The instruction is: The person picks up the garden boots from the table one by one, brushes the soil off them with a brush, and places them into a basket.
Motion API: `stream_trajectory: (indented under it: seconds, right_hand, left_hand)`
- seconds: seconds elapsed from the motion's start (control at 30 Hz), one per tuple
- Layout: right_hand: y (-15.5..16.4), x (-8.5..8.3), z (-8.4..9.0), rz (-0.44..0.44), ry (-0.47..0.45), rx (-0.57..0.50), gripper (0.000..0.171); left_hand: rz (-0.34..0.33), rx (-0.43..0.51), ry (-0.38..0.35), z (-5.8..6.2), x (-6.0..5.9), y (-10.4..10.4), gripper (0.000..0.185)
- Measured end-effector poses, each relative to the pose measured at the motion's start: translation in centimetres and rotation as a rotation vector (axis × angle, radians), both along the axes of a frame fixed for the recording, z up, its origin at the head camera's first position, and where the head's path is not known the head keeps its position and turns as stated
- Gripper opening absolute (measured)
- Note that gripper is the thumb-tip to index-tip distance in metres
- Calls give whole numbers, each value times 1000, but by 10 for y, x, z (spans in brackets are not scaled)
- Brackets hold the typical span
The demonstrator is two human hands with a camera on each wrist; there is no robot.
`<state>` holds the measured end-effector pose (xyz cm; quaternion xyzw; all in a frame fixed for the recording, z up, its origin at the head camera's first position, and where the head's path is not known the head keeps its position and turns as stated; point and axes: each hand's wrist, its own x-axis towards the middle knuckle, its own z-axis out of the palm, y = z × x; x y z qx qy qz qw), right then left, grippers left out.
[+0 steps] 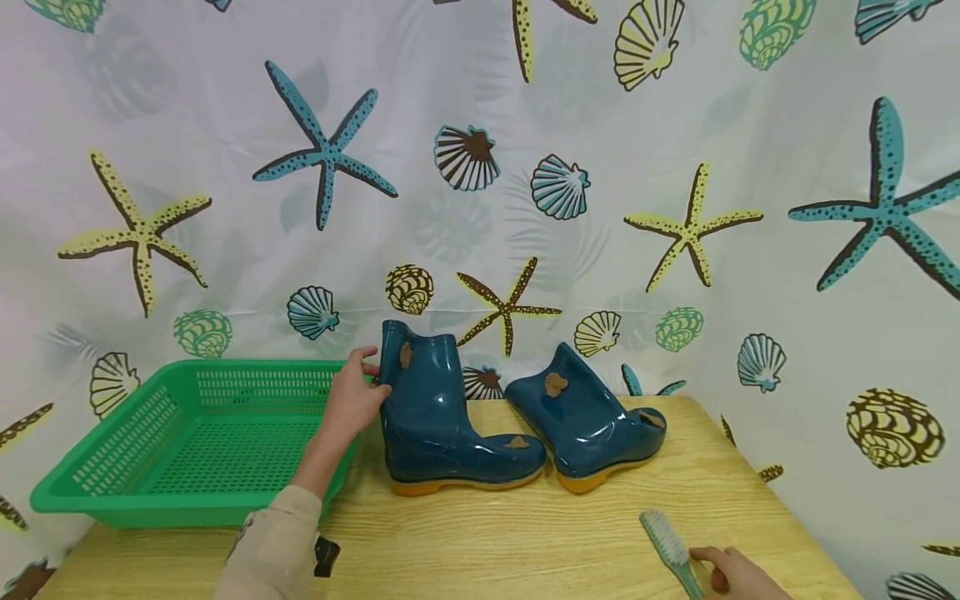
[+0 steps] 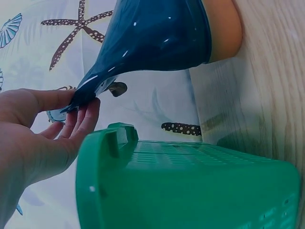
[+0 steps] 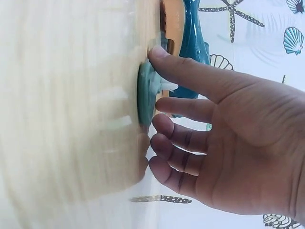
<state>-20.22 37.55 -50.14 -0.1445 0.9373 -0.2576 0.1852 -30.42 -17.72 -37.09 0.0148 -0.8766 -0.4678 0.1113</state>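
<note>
A blue rubber boot [image 1: 427, 408] with an orange sole stands upright, brown patches on its shaft and toe. My left hand [image 1: 356, 396] pinches the back of its shaft near the top; the left wrist view has the thumb on one side of the boot [image 2: 157, 38] and fingertips on the other. To the right, the matching boot [image 1: 588, 421] leans back, also with brown patches. At the table's front right lies a green scrub brush [image 1: 666, 542], pale bristles up. Beside its handle is my right hand [image 1: 738, 577], fingers loosely bent, thumb and forefinger apart near the brush [image 3: 144, 98].
A green plastic basket [image 1: 187, 502] with perforated sides stands left of the boots, under my left forearm. Behind the wooden table [image 1: 465, 542] hangs a white curtain [image 1: 450, 242] printed with starfish and shells. A small black object [image 1: 326, 557] shows beside my left sleeve.
</note>
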Motion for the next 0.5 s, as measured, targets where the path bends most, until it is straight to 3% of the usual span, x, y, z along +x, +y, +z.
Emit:
stream_trajectory:
  seconds: [0.1,0.37,0.5]
  right_hand:
    - [5,-2,-2,33,-22,-83,70]
    - [7,-1,8,20,-153,-239,67]
    - [3,3,11,-53,-199,-287,67]
  left_hand:
    - [-21,3,-9,1,2,-1,65]
    - [-66,-39,-9,6,9,-3,60]
    - [-84,-58,11,7,15,-3,56]
